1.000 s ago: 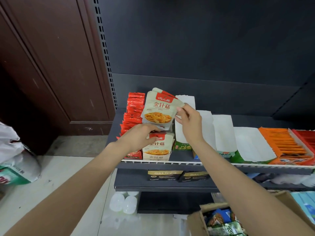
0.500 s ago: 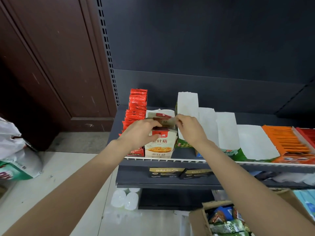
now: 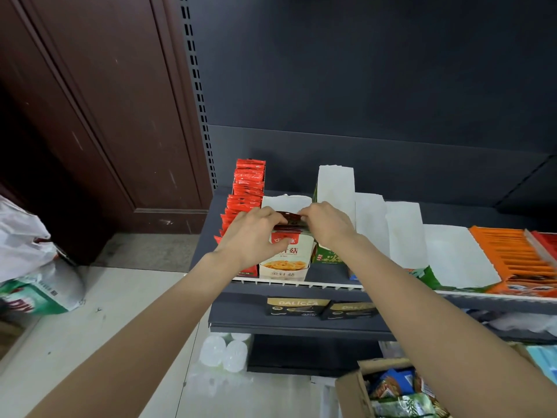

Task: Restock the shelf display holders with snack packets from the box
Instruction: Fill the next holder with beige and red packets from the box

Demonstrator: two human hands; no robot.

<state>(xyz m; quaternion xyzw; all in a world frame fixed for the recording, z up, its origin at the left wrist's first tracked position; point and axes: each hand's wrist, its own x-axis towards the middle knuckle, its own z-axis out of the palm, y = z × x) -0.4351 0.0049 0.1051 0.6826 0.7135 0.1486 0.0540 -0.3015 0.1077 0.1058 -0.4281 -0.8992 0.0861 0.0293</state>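
From the head view, your left hand (image 3: pixel 251 233) curls its fingers round the left end of the snack packets (image 3: pixel 291 222); your right hand (image 3: pixel 327 226) pinches their right end; the packets sit at the top of the white display holder (image 3: pixel 284 260) on the shelf (image 3: pixel 331 285), just right of the red packet row (image 3: pixel 247 191); the cardboard box (image 3: pixel 352 393) stands low at your right, with packets inside; white empty holders (image 3: pixel 404 230) line the shelf further right.
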